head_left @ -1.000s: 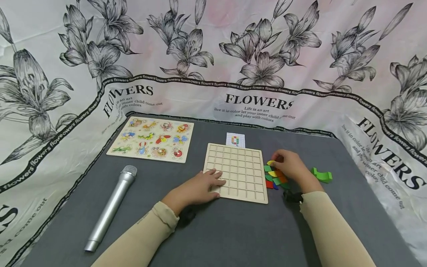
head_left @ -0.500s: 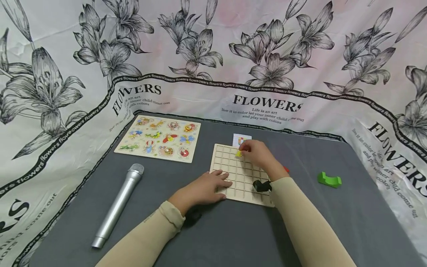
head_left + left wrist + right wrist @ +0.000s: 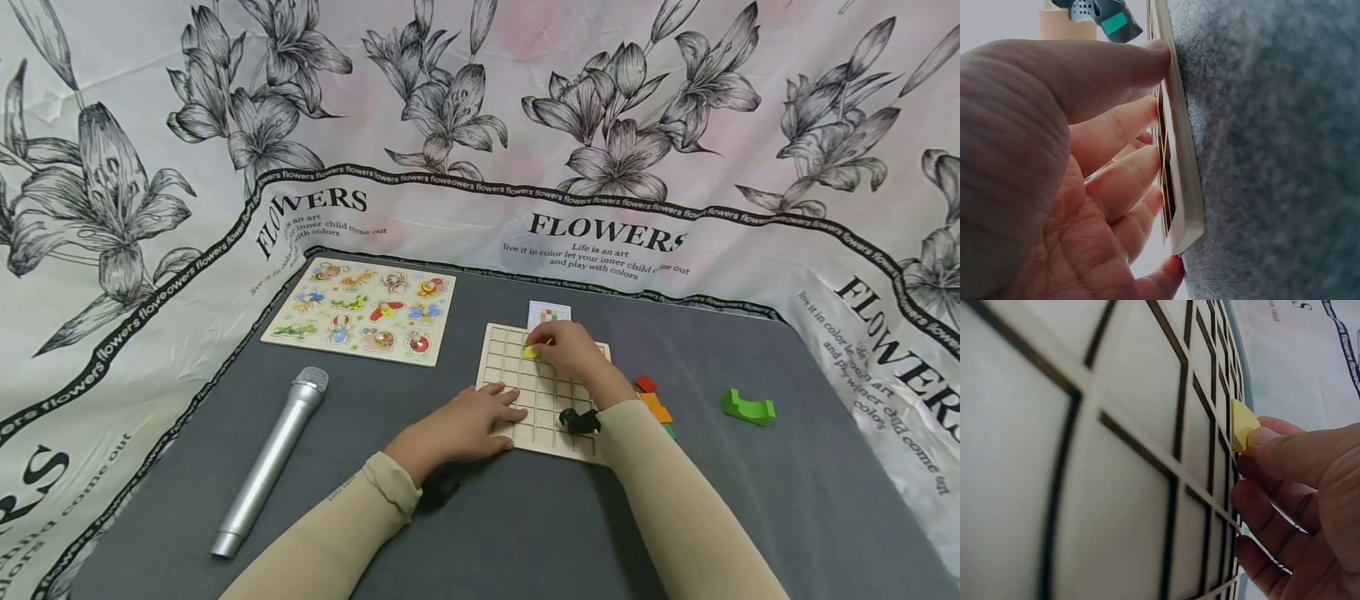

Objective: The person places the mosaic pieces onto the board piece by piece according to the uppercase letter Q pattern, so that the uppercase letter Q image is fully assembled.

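A pale wooden grid board [image 3: 495,360] lies on the grey table, divided by thin raised ridges into square cells. My left hand [image 3: 468,423] rests on its left front part, fingers spread; in the left wrist view the fingertips touch the board's edge [image 3: 1186,212]. Over the far part of the board, my right hand [image 3: 573,354] pinches a small yellow piece [image 3: 530,352] between thumb and finger. In the right wrist view that yellow piece [image 3: 1243,425] has a curved side and meets the grid surface. A small card [image 3: 549,311] with a coloured block pattern lies behind the board, partly covered by the hand.
Loose coloured pieces [image 3: 655,407] lie right of the board, partly behind the right sleeve. Farther right is a green curved block [image 3: 748,408]. A silver microphone [image 3: 273,458] and an insect puzzle board [image 3: 360,312] are on the left. A flowered cloth [image 3: 450,217] stands behind.
My right hand has moved left from the loose pieces to the board's far part, carrying the yellow piece. The left hand stays on the board. The head view has shifted slightly.
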